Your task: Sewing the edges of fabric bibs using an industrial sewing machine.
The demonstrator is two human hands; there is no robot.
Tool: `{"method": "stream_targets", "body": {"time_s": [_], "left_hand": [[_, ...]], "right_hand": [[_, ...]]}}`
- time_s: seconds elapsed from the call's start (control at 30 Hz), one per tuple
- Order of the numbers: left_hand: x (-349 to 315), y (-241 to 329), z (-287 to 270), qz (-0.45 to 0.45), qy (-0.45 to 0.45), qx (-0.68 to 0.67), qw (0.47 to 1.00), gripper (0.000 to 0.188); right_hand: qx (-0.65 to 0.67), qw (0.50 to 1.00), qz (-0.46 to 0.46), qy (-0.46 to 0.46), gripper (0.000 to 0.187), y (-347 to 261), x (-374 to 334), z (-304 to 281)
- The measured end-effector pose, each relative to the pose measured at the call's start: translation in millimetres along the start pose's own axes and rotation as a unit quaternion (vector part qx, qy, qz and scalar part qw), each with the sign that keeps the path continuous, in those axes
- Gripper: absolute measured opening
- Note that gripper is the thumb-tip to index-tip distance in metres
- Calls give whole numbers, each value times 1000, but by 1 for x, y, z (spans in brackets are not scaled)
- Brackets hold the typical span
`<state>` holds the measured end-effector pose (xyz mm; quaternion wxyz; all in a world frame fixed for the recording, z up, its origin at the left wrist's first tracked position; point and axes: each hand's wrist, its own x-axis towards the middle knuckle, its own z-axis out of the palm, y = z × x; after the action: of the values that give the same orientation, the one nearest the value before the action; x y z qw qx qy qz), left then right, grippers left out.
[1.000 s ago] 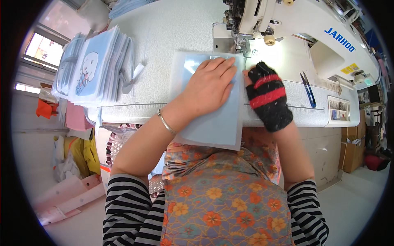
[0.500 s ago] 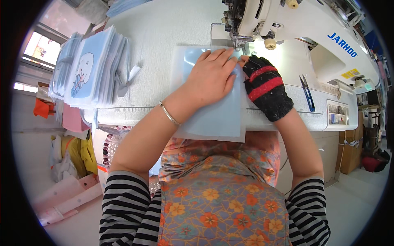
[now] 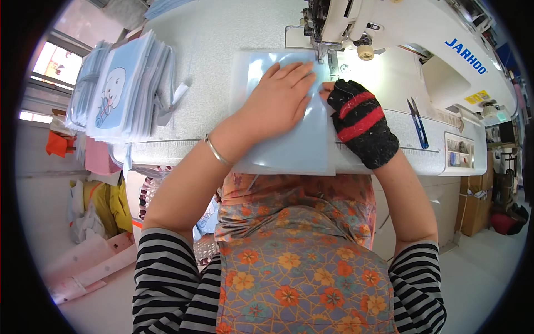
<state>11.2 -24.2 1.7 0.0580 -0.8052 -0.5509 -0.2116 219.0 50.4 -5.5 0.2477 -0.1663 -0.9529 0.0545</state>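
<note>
The pale grey tabletop fills the upper half of the view and carries everything else. At one o'clock from the picture's middle stands the white sewing machine, its arm running off toward two o'clock and its needle end at about twelve. At ten o'clock a tall stack of pale blue pieces lies on the tabletop, the top one printed with a white cartoon animal.

Just above the middle lies the light blue sheet, glossy and rectangular. Its far edge is tucked under the needle end of the machine, and its near edge hangs slightly over the tabletop's front edge, above the person's orange flowered apron.

The left hand lies flat on the sheet, palm down, fingers held close together and pointing toward one o'clock, their tips just short of the needle end. A thin metal bangle circles that wrist. The right hand wears a black knitted glove with red stripes and rests on the sheet's right edge, at three o'clock from the left hand. Its bare fingertips are bunched together and press down on the sheet beside the needle end, touching the left hand's fingers.

At three o'clock from the gloved hand, well apart from it, a pair of blue thread snips lies on the machine bed.
</note>
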Motion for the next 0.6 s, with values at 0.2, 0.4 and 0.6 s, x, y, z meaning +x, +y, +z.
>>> {"method": "stream_targets", "body": {"time_s": [0.2,0.4,0.6], "left_hand": [[-17,37,-20,6,-56,-64,996,45],[-16,30,-17,15,-28,-40,999,37],[-12,20,-13,32,-16,-27,999,37]], "right_hand": [[4,1000,3,8,40,0,-4,0],[9,1000,-3,0,41,0,-3,-2],[5,1000,9,-9,42,-1,1,-1]]}}
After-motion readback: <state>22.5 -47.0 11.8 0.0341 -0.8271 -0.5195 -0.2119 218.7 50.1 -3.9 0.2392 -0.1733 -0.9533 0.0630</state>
